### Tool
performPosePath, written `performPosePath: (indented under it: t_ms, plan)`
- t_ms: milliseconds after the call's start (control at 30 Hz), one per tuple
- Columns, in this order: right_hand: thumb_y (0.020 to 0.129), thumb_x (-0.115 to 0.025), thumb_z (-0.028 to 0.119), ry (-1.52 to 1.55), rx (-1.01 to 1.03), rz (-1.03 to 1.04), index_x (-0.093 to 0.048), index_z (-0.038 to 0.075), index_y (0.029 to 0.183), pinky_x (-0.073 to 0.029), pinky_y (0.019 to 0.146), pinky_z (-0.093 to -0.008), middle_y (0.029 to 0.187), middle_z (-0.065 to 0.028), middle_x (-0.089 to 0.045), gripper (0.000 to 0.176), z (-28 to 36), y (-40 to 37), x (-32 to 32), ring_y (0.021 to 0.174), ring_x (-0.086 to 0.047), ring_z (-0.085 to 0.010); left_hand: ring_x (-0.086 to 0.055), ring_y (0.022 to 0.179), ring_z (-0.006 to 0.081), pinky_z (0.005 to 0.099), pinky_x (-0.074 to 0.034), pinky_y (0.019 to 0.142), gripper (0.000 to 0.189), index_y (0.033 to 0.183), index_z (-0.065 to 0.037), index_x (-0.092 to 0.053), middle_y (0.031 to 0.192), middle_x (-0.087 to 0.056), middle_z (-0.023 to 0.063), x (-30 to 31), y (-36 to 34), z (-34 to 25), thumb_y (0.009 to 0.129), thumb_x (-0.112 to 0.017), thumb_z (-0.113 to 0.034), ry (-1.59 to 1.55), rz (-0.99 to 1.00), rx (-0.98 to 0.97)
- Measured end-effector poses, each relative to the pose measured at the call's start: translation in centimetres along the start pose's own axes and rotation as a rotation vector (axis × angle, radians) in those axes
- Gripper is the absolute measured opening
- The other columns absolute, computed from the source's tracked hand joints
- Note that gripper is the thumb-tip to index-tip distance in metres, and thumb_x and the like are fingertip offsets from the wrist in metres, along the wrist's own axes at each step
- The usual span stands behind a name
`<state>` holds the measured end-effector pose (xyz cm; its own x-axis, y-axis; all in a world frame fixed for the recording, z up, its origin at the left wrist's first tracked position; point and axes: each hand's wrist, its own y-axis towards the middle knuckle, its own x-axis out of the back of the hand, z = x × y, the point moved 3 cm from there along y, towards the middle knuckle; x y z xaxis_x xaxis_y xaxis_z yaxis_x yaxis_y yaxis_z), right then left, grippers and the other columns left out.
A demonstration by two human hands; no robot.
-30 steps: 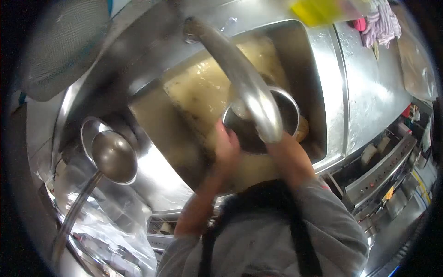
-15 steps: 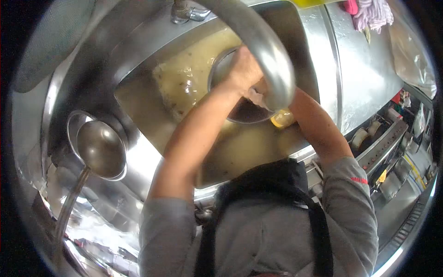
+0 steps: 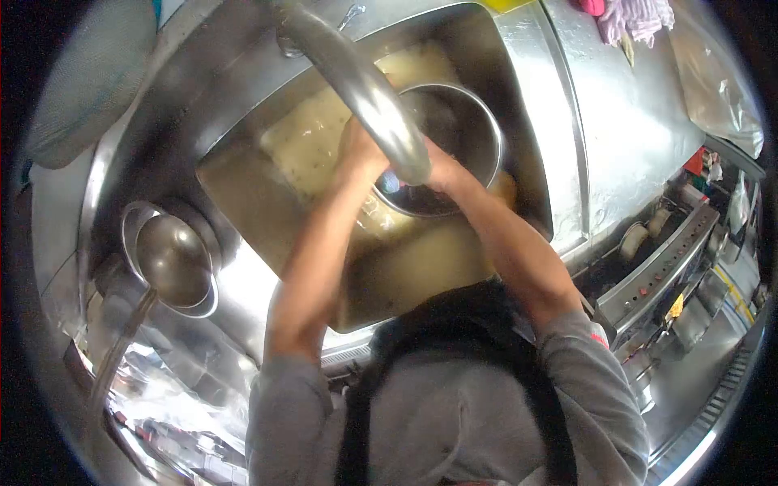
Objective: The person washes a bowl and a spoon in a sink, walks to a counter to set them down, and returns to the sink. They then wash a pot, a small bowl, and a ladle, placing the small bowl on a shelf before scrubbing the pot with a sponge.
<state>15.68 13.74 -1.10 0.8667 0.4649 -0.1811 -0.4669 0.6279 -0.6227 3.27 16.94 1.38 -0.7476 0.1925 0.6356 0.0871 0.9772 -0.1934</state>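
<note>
A round metal pot (image 3: pixel 496 134) sits tilted in the sink (image 3: pixel 243 219), in cloudy yellowish water. My left hand (image 3: pixel 362 150) is at the pot's left rim, its fingers hidden behind the thick curved faucet (image 3: pixel 365 81). Inside the pot's near left part is my right hand (image 3: pixel 442 168), partly covered by the faucet's end, so its grip does not show. Between the hands, a small bluish thing (image 3: pixel 390 181) shows at the rim, perhaps a scrubber or cloth. Something yellow (image 3: pixel 506 190) lies in the water right of the pot.
A large metal ladle (image 3: pixel 173 255) rests over a round container on the left. Pink and lilac cloths (image 3: pixel 636 20) lie on the steel counter (image 3: pixel 604 138) at the upper right. Beyond it stands a stove (image 3: pixel 660 271). A grey mesh-like object (image 3: pixel 93 77) is at the upper left.
Both hands have shifted left relative to the pot. More of the pot's inside shows, and the bluish thing has come into sight. The view has shifted a little.
</note>
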Motion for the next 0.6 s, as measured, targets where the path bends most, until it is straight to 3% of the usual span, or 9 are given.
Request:
performPosePath:
  t_ms: [67,100,133,200,233,367,467,533,600]
  plan:
    - [0.083,-0.076,0.023,0.067,0.195,-0.024,-0.064,-0.003,0.112,-0.053,0.057,-0.0288,0.095,-0.0096,-0.071,0.041,-1.9,1.6,0.7,0.078,-0.066,-0.0148,-0.052,0.131,0.0465,0.0507,-0.044,0.108,0.049,0.15,-0.003,-0.045,0.142,-0.053,0.0288,1.5,-4.5,-0.1,0.103,-0.053,-0.015,0.089,-0.227,-0.198]
    - [0.088,-0.077,0.026,0.035,0.15,-0.015,-0.063,-0.002,0.129,-0.056,0.08,-0.0337,0.11,-0.0132,-0.071,0.052,-2.4,2.2,1.4,0.094,-0.067,-0.0187,-0.052,0.13,0.0459,0.0515,-0.044,0.109,0.052,0.149,-0.001,-0.045,0.143,-0.052,0.0279,0.8,-7.5,1.0,0.101,-0.056,-0.019,0.106,-0.224,-0.273]
    - [0.086,-0.077,0.027,-0.081,0.156,-0.034,-0.063,-0.002,0.122,-0.056,0.077,-0.035,0.103,-0.0131,-0.071,0.048,-1.6,1.7,1.6,0.089,-0.067,-0.0199,-0.053,0.13,0.0453,0.0524,-0.043,0.109,0.055,0.148,0.0,-0.046,0.143,-0.052,0.027,-0.1,-10.5,2.1,0.1,-0.059,-0.023,0.126,-0.223,-0.346]
    - [0.081,-0.077,0.029,-0.313,0.174,-0.066,-0.064,-0.001,0.108,-0.056,0.072,-0.0376,0.09,-0.0131,-0.07,0.042,1.7,0.5,1.6,0.079,-0.067,-0.0221,-0.048,0.136,0.0415,0.0558,-0.033,0.118,0.069,0.147,0.002,-0.045,0.155,-0.041,0.0236,-2.3,-14.5,1.8,0.093,-0.067,-0.033,0.211,-0.016,-0.206]
    - [0.082,-0.074,0.026,-0.574,0.294,-0.095,-0.064,-0.001,0.109,-0.056,0.08,-0.0417,0.094,-0.0194,-0.07,0.039,3.4,-0.7,1.2,0.085,-0.069,-0.0314,-0.049,0.135,0.041,0.0556,-0.029,0.12,0.077,0.148,0.004,-0.042,0.152,-0.041,0.0262,-2.8,-14.5,0.7,0.09,-0.071,-0.036,0.286,0.046,-0.244]
    - [0.079,-0.072,0.019,-0.779,0.458,-0.197,-0.064,0.0,0.112,-0.055,0.084,-0.044,0.103,-0.0238,-0.069,0.039,1.8,-2.3,3.6,0.095,-0.069,-0.0402,-0.048,0.135,0.0412,0.0567,-0.018,0.125,0.09,0.15,0.006,-0.037,0.151,-0.039,0.0301,-6.0,-13.6,-2.1,0.084,-0.077,-0.041,0.445,0.17,-0.304]
    - [0.081,-0.069,0.008,-0.565,0.367,-0.381,-0.062,0.0,0.113,-0.055,0.082,-0.0389,0.1,-0.0202,-0.068,0.035,1.1,-5.8,6.7,0.09,-0.068,-0.0303,-0.057,0.123,0.0398,0.0561,-0.037,0.115,0.072,0.151,-0.006,-0.042,0.146,-0.043,0.029,-9.7,-13.1,-2.8,0.088,-0.068,-0.027,0.535,0.019,-0.357]
    - [0.084,-0.065,0.002,-0.605,0.389,-0.486,-0.059,0.001,0.115,-0.054,0.08,-0.0335,0.099,-0.0132,-0.066,0.031,0.7,-8.7,8.5,0.09,-0.065,-0.0208,-0.068,0.1,0.0329,0.0431,-0.061,0.081,0.065,0.153,-0.013,-0.042,0.15,-0.041,0.0294,-11.6,-12.3,-3.5,0.091,-0.058,-0.016,0.594,0.08,-0.337]
    - [0.087,-0.061,-0.003,-0.011,0.416,-0.483,-0.055,0.003,0.117,-0.053,0.08,-0.0303,0.102,-0.007,-0.064,0.032,-0.7,-10.9,9.7,0.092,-0.062,-0.0159,-0.073,0.085,0.0323,0.0413,-0.062,0.068,0.062,0.152,-0.014,-0.045,0.147,-0.047,0.0304,-11.4,-11.9,-4.4,0.09,-0.057,-0.013,0.587,0.175,-0.337]
